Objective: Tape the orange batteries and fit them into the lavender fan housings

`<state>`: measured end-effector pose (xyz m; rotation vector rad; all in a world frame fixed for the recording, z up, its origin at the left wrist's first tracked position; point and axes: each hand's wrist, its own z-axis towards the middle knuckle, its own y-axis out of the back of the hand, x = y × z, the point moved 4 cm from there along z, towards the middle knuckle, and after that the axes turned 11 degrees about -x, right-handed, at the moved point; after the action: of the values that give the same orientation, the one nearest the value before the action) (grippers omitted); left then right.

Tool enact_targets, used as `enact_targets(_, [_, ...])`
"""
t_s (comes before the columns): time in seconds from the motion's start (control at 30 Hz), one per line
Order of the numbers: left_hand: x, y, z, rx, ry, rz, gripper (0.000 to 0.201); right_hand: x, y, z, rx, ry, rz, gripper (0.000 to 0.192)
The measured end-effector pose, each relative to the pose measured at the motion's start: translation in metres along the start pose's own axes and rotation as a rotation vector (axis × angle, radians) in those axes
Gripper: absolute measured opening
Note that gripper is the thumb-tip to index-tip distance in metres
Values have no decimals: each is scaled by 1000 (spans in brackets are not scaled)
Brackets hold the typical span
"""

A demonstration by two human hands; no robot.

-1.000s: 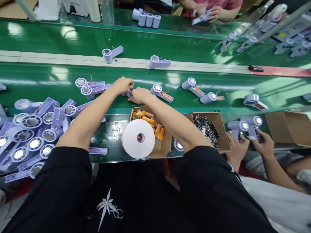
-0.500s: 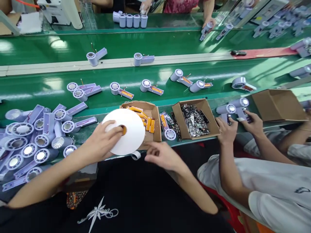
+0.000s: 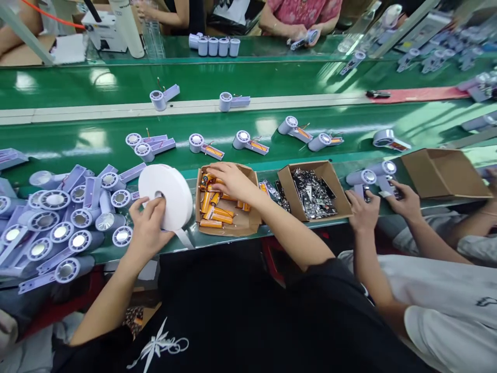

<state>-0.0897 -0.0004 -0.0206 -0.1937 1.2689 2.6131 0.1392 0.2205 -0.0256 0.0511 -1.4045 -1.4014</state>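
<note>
My left hand [image 3: 148,228] grips a large white roll of tape [image 3: 166,196], held on edge over the near ledge, a loose strip hanging from its lower right. My right hand [image 3: 229,178] reaches into a small cardboard box [image 3: 240,224] of orange batteries [image 3: 215,212], fingers down among them; whether it grips one is hidden. A heap of lilac fan housings [image 3: 58,223] lies left of the roll.
Several lilac fan housings [image 3: 246,141] ride the green conveyor belt [image 3: 77,140]. A second box of dark circuit boards [image 3: 312,192] stands right of the battery box. A co-worker's hands [image 3: 382,202] hold a housing on the right, beside an open box [image 3: 444,173]. Other people work across the belt.
My left hand carried the white roll leftward off the battery box and tilted it on edge. My right hand moved from the ledge's front into the battery box.
</note>
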Motion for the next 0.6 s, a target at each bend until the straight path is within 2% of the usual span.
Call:
enact_targets(0.03, [-3, -3, 1, 18, -5, 2, 75, -6, -4, 13, 13, 9, 22, 29])
enact_targets(0.1, [-8, -6, 2, 37, -13, 9, 72, -15, -7, 24, -22, -64, 151, 23])
enact_targets(0.2, [-13, -3, 6, 41, -65, 36, 62, -21, 8, 11, -199, -235, 398, 35])
enact_targets(0.27, [-16, -2, 9, 49, -114, 62, 60, -20, 23, -3, -257, -278, 381, 38])
enact_targets(0.33, [-18, -3, 11, 59, -149, 78, 60, -17, 34, -12, -214, -300, 205, 30])
enact_targets(0.4, [-21, -5, 14, 66, -170, 85, 61, -11, 41, -18, -157, -331, 123, 21])
enact_targets(0.53, [-31, -8, 15, 78, -227, 92, 64, 19, 54, -30, -204, -301, 333, 26])
enact_targets(0.6, [-35, -7, 15, 84, -249, 102, 67, 37, 58, -36, -155, -245, 307, 23])
